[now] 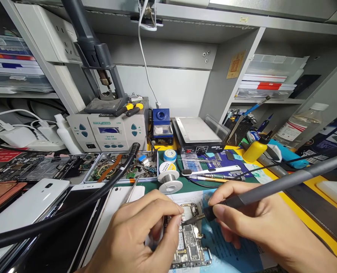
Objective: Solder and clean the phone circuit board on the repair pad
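Observation:
My left hand [141, 231] hovers over the left side of a phone circuit board [189, 242], thumb and forefinger pinched on thin solder wire. The wire runs down from the solder spool [170, 182] just behind; its end is hidden by the fingers. In my right hand [250, 216] is a soldering iron [256, 191], gripped like a pen. Its tip reaches left over the board, close to my left fingertips; whether it touches cannot be made out. Under the board lies a blue and white sheet [228, 246]. Metal tweezers [131, 191] show behind my left hand, partly hidden.
A thick black hose [108, 193] crosses the left side over several phones [32, 204]. Behind are a parts tray [125, 180], a hot air station [108, 131], a heating plate [198, 132] and a toothbrush [214, 170]. A yellow bottle [255, 149] stands at right.

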Tool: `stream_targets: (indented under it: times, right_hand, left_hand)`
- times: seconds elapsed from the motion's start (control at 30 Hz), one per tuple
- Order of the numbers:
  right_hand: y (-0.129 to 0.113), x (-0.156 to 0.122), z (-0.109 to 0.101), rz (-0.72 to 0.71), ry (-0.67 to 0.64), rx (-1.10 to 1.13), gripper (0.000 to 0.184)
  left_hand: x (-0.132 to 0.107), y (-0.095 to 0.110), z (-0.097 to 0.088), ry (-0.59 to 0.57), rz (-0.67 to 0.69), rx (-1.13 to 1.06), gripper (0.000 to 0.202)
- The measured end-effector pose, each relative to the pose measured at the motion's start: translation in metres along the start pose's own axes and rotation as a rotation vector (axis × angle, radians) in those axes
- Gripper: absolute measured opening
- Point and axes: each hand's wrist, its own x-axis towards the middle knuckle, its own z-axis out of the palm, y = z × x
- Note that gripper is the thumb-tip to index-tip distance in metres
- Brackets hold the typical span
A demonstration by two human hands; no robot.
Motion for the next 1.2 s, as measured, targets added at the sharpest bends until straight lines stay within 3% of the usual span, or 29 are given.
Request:
stream_targets:
  times: [1.2]
  right_hand:
    - [0.0059,0.0011,-0.0041,-0.018,-0.001,-0.029,0.012]
  left_hand:
    - [0.0011,0.0,-0.0007,-0.008,-0.03,-0.022,0.015]
